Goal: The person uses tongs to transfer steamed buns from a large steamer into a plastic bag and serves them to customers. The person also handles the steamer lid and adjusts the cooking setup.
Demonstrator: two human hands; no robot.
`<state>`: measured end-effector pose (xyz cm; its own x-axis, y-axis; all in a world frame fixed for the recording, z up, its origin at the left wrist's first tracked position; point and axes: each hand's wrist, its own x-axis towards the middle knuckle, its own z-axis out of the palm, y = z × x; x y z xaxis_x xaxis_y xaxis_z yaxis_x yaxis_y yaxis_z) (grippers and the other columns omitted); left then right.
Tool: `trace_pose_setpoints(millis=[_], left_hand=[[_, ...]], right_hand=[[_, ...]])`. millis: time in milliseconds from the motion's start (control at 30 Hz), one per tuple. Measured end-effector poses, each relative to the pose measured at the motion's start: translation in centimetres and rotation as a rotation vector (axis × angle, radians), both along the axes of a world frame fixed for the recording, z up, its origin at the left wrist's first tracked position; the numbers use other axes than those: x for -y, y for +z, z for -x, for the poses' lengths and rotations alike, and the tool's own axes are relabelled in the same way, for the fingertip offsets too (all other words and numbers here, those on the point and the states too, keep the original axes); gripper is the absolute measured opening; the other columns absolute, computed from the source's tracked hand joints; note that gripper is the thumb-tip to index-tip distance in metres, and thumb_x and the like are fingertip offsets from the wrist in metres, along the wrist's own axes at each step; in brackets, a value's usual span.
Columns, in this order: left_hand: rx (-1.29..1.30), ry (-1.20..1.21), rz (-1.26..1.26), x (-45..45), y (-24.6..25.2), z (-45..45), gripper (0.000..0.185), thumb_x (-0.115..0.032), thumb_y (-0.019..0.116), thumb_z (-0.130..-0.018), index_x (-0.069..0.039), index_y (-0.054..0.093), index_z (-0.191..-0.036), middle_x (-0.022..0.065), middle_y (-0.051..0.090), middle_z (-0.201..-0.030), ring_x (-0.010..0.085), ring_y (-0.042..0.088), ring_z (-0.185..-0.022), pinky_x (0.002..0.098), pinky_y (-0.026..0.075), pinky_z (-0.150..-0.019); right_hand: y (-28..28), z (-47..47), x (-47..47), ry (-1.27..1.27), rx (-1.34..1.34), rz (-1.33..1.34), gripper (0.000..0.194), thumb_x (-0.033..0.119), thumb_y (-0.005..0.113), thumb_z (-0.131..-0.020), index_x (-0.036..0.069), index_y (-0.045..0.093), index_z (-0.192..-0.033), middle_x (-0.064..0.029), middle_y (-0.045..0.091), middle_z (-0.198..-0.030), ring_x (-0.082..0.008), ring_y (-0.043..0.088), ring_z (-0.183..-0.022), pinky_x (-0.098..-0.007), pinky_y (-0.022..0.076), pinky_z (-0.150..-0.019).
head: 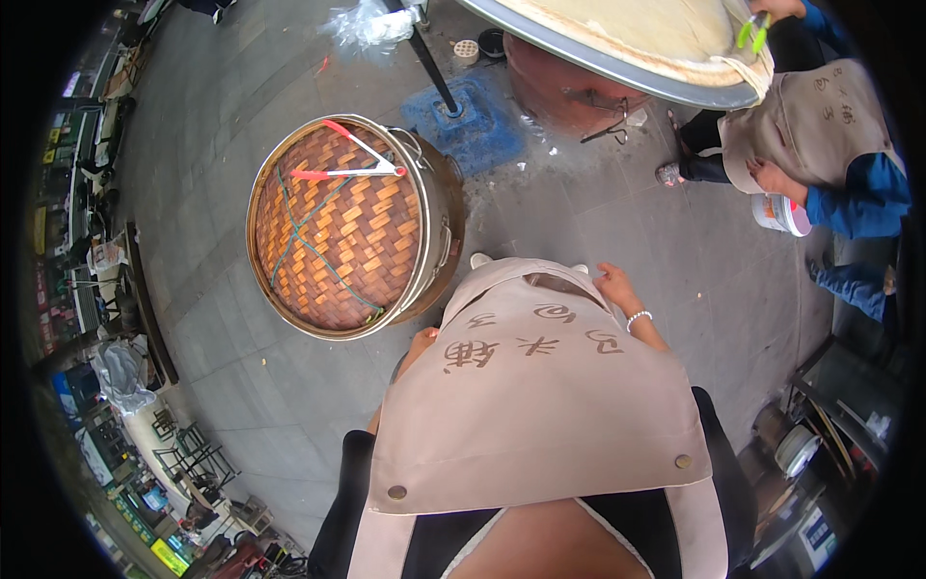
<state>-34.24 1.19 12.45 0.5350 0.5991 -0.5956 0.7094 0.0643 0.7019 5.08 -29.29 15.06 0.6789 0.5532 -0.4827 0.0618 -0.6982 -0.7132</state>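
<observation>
My right hand (616, 284) hangs beside the beige apron (542, 405), fingers loosely apart, a white bead bracelet at its wrist. Most of my left hand (425, 339) is hidden by the apron's left edge; whether it holds anything does not show. Ahead to the left stands a round metal steamer (443, 246) under a woven bamboo lid (340, 246). Red-handled metal tongs (354, 171) lie on the lid, where a green cord is crossed. At the upper right, another person's hand holds green-handled tongs (752, 32) over a wide round pan (622, 22) covered with pale cloth or dough.
A black pole rises from a blue base (463, 119) beyond the steamer. A reddish drum (564, 87) stands under the pan. A co-worker in a beige apron (810, 123) stands at the right, near a white bucket (780, 215). Folding stools (192, 449) are at lower left.
</observation>
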Motion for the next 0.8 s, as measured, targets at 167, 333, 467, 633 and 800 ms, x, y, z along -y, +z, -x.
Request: trace_pose_setpoints(millis=[167,333,467,633,800], left_hand=[[-0.009,0.085,0.095,5.5,4.4,-7.9,0.008,-0.013,0.06,-0.083,-0.005,0.061,-0.082,0.0002,0.061,-0.071,0.0098,0.057,-0.067,0.0264,0.046,-0.06],[-0.035,0.045,0.092,9.8,6.1,-16.1,0.006,-0.01,0.056,-0.083,-0.005,0.059,-0.079,-0.0027,0.056,-0.067,0.007,0.05,-0.06,0.0222,0.041,-0.056],[0.023,-0.012,0.103,10.5,4.7,-19.4,0.004,-0.008,0.056,-0.081,-0.006,0.059,-0.079,-0.0029,0.055,-0.068,0.0068,0.049,-0.06,0.0211,0.04,-0.057],[-0.023,-0.086,0.118,10.0,3.7,-21.2,0.005,-0.009,0.059,-0.079,-0.004,0.059,-0.08,-0.0023,0.057,-0.071,0.0083,0.052,-0.062,0.0229,0.044,-0.058],[-0.152,-0.201,0.056,8.1,3.1,-24.1,0.009,-0.011,0.058,-0.078,-0.002,0.061,-0.082,0.0003,0.058,-0.072,0.0104,0.054,-0.063,0.024,0.046,-0.06]], right_hand=[[-4.2,-1.4,9.1,-0.103,-0.088,0.034,0.043,0.019,0.062,-0.073,0.006,0.057,-0.114,-0.0168,0.064,-0.095,-0.027,0.062,-0.087,-0.0358,0.0487,-0.077],[-7.8,-3.7,17.9,-0.265,-0.126,0.068,0.042,0.016,0.062,-0.073,0.007,0.057,-0.114,-0.014,0.065,-0.085,-0.0232,0.063,-0.076,-0.0338,0.0492,-0.068],[-10.2,-4.9,23.0,-0.411,-0.206,-0.051,0.039,0.015,0.062,-0.073,0.006,0.058,-0.11,-0.0104,0.065,-0.075,-0.0165,0.059,-0.063,-0.03,0.0472,-0.06],[-11.3,-3.2,25.6,-0.631,-0.199,-0.079,0.036,0.016,0.062,-0.072,0.004,0.058,-0.107,-0.0083,0.063,-0.071,-0.014,0.058,-0.06,-0.0286,0.0452,-0.056],[-11.9,0.9,24.3,-0.647,-0.264,-0.068,0.038,0.017,0.062,-0.073,0.004,0.057,-0.108,-0.008,0.063,-0.071,-0.014,0.058,-0.06,-0.0287,0.0442,-0.057]])
